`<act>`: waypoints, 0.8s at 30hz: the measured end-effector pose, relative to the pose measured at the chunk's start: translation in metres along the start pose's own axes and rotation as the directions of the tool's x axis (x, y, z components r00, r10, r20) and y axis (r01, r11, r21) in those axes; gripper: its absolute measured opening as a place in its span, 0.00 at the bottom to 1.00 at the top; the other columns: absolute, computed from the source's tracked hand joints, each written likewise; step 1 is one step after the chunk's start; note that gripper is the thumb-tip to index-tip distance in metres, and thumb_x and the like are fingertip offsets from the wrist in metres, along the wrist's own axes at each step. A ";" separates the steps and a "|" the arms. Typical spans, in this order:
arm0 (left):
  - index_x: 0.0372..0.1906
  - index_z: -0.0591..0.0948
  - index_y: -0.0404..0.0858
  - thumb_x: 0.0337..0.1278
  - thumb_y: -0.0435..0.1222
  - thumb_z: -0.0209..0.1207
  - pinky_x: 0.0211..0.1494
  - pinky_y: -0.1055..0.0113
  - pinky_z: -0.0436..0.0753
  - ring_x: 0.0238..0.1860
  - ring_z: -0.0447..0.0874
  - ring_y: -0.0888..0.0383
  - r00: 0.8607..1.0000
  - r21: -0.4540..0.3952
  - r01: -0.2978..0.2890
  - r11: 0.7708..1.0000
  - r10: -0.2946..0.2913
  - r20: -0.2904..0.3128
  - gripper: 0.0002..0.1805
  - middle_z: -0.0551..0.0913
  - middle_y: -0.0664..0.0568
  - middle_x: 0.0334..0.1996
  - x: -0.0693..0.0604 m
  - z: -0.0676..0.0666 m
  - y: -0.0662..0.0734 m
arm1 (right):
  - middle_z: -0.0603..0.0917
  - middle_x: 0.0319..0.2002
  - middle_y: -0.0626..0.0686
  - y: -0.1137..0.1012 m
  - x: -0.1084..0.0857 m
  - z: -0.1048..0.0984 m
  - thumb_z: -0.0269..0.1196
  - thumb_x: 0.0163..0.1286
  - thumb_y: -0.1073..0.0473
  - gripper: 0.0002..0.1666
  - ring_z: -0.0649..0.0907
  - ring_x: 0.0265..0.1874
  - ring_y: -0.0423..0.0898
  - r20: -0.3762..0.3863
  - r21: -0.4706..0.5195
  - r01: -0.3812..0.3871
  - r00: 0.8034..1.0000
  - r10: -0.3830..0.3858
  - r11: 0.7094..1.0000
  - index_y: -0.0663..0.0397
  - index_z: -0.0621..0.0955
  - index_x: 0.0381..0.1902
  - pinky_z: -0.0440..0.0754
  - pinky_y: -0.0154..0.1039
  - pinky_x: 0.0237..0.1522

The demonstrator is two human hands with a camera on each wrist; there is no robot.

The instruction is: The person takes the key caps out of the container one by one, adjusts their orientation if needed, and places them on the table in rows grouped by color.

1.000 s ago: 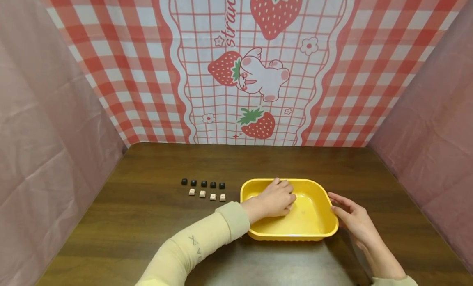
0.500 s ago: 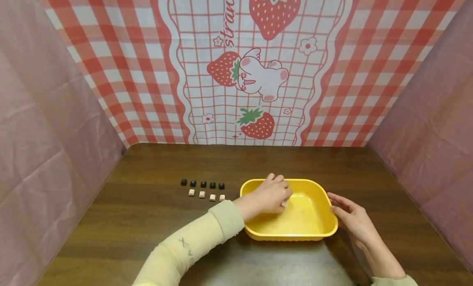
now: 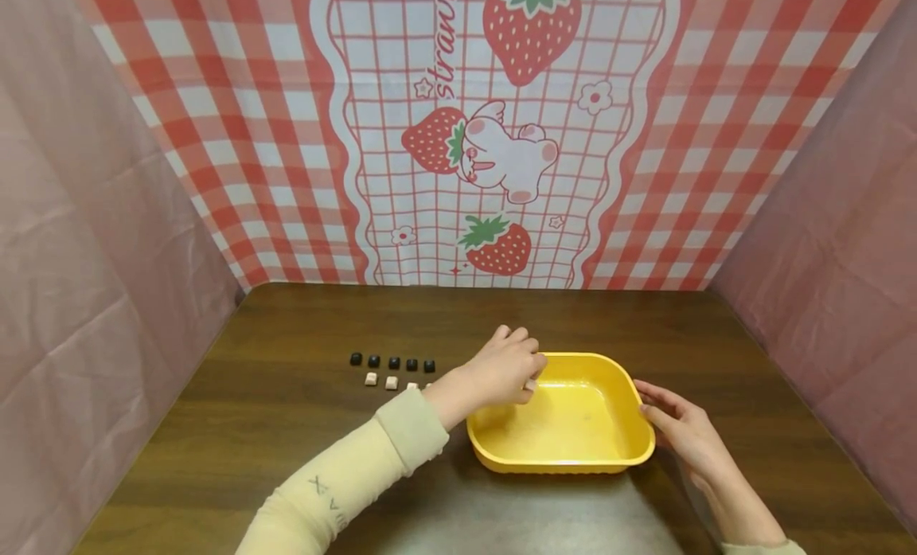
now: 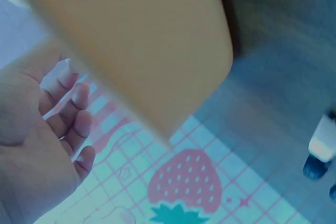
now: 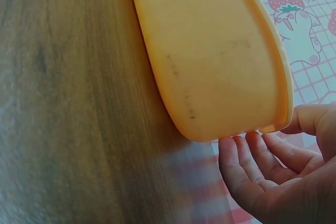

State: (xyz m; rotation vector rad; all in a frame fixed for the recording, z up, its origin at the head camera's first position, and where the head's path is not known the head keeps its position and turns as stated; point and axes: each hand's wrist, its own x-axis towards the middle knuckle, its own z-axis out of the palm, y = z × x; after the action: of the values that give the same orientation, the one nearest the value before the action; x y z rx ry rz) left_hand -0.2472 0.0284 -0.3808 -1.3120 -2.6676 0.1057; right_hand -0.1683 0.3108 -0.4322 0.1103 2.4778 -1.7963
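Note:
My left hand (image 3: pixel 501 369) is raised over the left rim of the yellow plastic tub (image 3: pixel 566 427), pinching a small white keycap (image 3: pixel 529 385) between thumb and forefinger. The same white keycap (image 4: pixel 73 66) shows only partly at the fingertips in the left wrist view. At the tub's right end, my right hand (image 3: pixel 684 427) grips the rim, thumb on top and fingers against the outer wall (image 5: pixel 210 66). To the left lie a row of several black keycaps (image 3: pixel 394 363) and, nearer me, a row of white keycaps (image 3: pixel 391 383), partly hidden by my left forearm.
Everything stands on a dark brown wooden table (image 3: pixel 301 427). A red checked strawberry cloth (image 3: pixel 501 141) hangs behind it, and pink cloths (image 3: pixel 824 220) close off both sides.
My left hand has risen out of the tub and moved left with the white keycap. My forearm now covers part of the white row. The right hand stays on the rim.

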 end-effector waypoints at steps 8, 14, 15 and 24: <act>0.31 0.76 0.52 0.52 0.47 0.63 0.42 0.64 0.58 0.37 0.61 0.59 0.999 -0.012 0.053 0.999 -0.053 0.001 0.08 0.71 0.62 0.31 -0.018 -0.019 -0.012 | 0.79 0.49 0.37 0.000 -0.001 -0.001 0.57 0.70 0.53 0.35 0.80 0.41 0.30 -0.002 0.013 -0.011 1.000 0.011 1.000 0.67 0.62 0.68 0.81 0.35 0.40; 0.30 0.76 0.51 0.48 0.47 0.66 0.43 0.62 0.59 0.38 0.62 0.58 0.995 -0.023 0.098 0.995 -0.099 -0.023 0.10 0.71 0.61 0.31 -0.032 -0.032 -0.022 | 0.79 0.48 0.36 0.000 -0.002 0.000 0.56 0.70 0.53 0.35 0.80 0.41 0.30 -0.002 0.018 -0.010 1.000 0.010 1.000 0.68 0.62 0.68 0.81 0.35 0.40; 0.30 0.76 0.51 0.48 0.47 0.66 0.44 0.62 0.59 0.39 0.62 0.58 0.994 -0.023 0.102 0.995 -0.103 -0.031 0.10 0.71 0.60 0.30 -0.034 -0.033 -0.024 | 0.79 0.48 0.36 -0.001 -0.002 0.000 0.56 0.70 0.53 0.35 0.80 0.41 0.30 -0.002 0.017 -0.011 1.000 0.011 1.000 0.67 0.62 0.68 0.81 0.35 0.40; 0.27 0.75 0.49 0.48 0.45 0.66 0.45 0.60 0.60 0.38 0.63 0.58 0.985 0.013 0.133 0.991 -0.131 -0.113 0.11 0.69 0.59 0.28 -0.063 -0.037 -0.047 | 0.79 0.52 0.44 -0.001 -0.001 0.001 0.56 0.70 0.54 0.35 0.80 0.41 0.29 -0.005 -0.001 -0.004 1.000 0.004 1.000 0.68 0.62 0.68 0.81 0.34 0.40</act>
State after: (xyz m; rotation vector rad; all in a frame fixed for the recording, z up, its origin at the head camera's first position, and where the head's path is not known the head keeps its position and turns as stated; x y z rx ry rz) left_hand -0.2395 -0.0506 -0.3453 -1.0971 -2.6412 0.0414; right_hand -0.1675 0.3098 -0.4310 0.1189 2.4797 -1.7960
